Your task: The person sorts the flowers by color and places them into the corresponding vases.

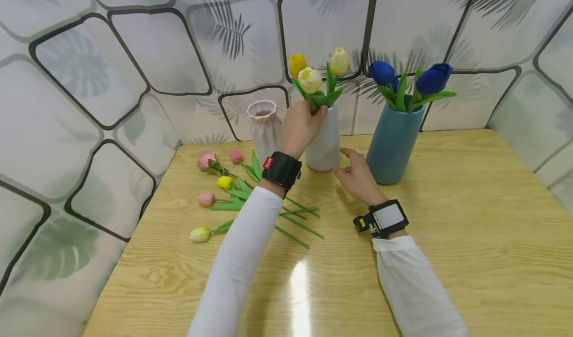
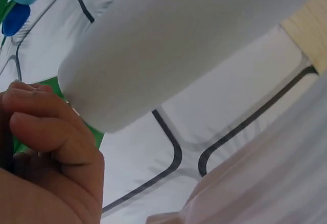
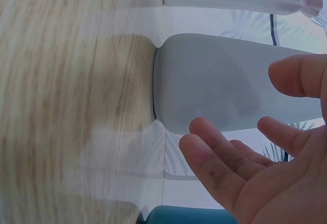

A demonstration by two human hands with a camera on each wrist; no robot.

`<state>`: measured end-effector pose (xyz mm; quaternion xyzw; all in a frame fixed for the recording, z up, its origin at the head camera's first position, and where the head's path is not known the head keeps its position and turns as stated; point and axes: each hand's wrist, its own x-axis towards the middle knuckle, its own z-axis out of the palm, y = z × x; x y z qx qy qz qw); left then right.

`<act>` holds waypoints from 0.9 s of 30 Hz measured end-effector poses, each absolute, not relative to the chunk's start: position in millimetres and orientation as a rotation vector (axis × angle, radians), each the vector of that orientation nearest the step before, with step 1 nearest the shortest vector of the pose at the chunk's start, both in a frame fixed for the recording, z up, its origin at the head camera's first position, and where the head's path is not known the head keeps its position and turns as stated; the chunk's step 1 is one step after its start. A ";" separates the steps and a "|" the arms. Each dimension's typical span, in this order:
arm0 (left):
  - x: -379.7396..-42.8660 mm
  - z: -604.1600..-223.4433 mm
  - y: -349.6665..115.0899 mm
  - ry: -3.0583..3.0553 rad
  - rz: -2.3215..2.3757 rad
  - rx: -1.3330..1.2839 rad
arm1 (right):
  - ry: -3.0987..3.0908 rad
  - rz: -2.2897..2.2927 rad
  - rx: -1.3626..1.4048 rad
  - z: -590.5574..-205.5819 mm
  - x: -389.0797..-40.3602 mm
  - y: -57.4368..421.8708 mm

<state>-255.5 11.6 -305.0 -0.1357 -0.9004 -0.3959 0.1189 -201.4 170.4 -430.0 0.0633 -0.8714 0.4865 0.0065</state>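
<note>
White and yellow tulips point(image 1: 310, 80): upright in the mouth of the white vase point(image 1: 321, 148) | left hand point(image 1: 302, 127): fingers clamped on their greenery at the rim | right hand point(image 1: 359, 178): fingers apart, just beside the vase's foot, touching or not I can't tell | pink vase point(image 1: 265, 133) left, teal vase point(image 1: 395, 145) with blue flowers point(image 1: 433, 80) right | loose flowers point(image 1: 237, 194) on the desk point(image 1: 483, 247)

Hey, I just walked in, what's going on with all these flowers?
Someone's left hand grips the greenery of yellow and cream tulips at the mouth of a white vase. Their right hand is beside the vase's lower part, fingers loose; whether it touches is unclear. A teal vase to the right holds blue flowers. A pale pink vase stands left, and loose pink and yellow flowers lie on the table.
</note>
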 end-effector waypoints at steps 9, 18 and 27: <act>-249.0 -335.6 10.1 -2.435 -1.636 -0.626 | -2.752 1.498 0.196 -431.9 -200.7 172.2; -244.7 -350.4 9.7 -2.280 -1.810 -0.773 | -2.752 1.489 0.197 -431.4 -199.0 171.4; -236.1 -369.7 4.8 -2.281 -1.790 -0.783 | -2.750 1.495 0.211 -432.2 -202.8 169.5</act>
